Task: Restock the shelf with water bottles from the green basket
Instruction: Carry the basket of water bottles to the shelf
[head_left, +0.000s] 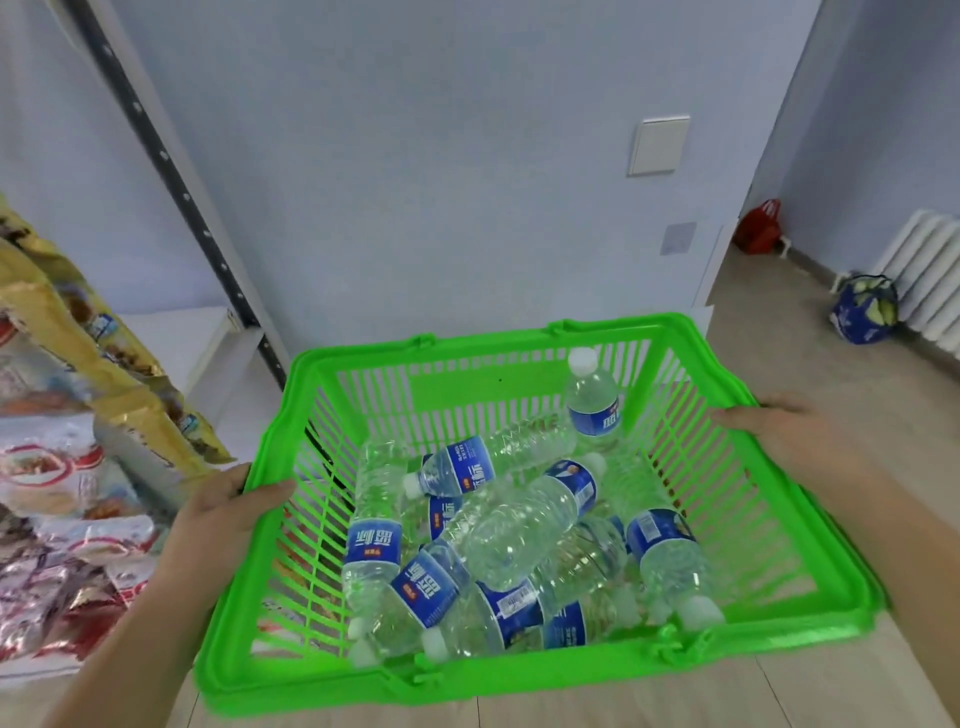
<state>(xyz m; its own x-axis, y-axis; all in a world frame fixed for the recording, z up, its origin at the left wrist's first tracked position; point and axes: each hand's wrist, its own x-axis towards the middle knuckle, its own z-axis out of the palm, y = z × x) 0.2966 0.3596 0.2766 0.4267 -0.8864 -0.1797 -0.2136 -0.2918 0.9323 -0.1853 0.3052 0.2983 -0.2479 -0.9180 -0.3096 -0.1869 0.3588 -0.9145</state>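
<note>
Green basket — left hand, right hand apparently gripping.

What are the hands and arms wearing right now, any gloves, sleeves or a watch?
Nothing shows. The left hand and right hand are ungloved, and both forearms are bare as far as the frame reaches, with no sleeve or watch. The rim of the green basket hides some fingers, so rings cannot be ruled out.
</note>
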